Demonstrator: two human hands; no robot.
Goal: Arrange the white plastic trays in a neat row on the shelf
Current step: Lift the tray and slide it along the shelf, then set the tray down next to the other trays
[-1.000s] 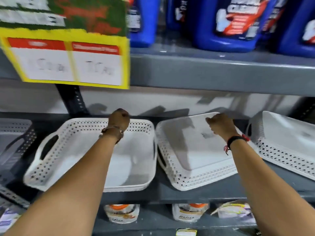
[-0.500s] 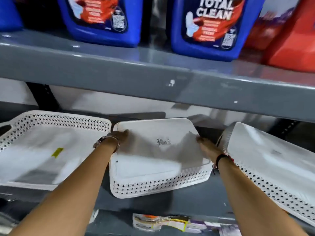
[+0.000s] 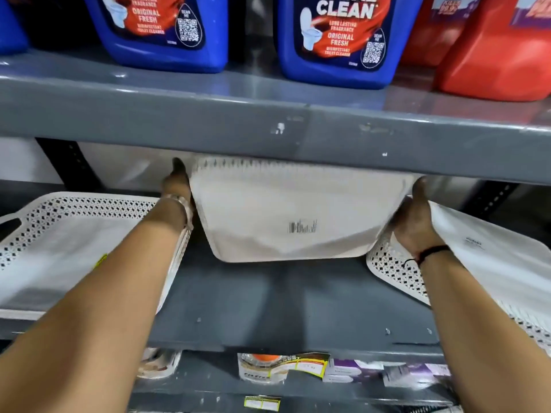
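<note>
Grey shelf (image 3: 268,308): left hand (image 3: 176,186) and right hand (image 3: 414,222) clasp the tilted middle tray (image 3: 292,210) by its side walls; probably light, stiff, slippery.

Even, moderately bright overhead lighting is noted. Glare patches are seen on the top face of the upper grey shelf (image 3: 268,84). The recess beneath it is dimmer, and a soft shadow is cast on the lower shelf (image 3: 283,308) under the raised middle tray (image 3: 298,210). Motion blur is recorded on that tray: its perforations are smeared and its barcode (image 3: 302,227) is unreadable. Labels on the blue bottles (image 3: 337,40) are rendered sharply. Wide-angle bowing is observed along the shelf edge, and both forearms are stretched near the lower corners.
</note>
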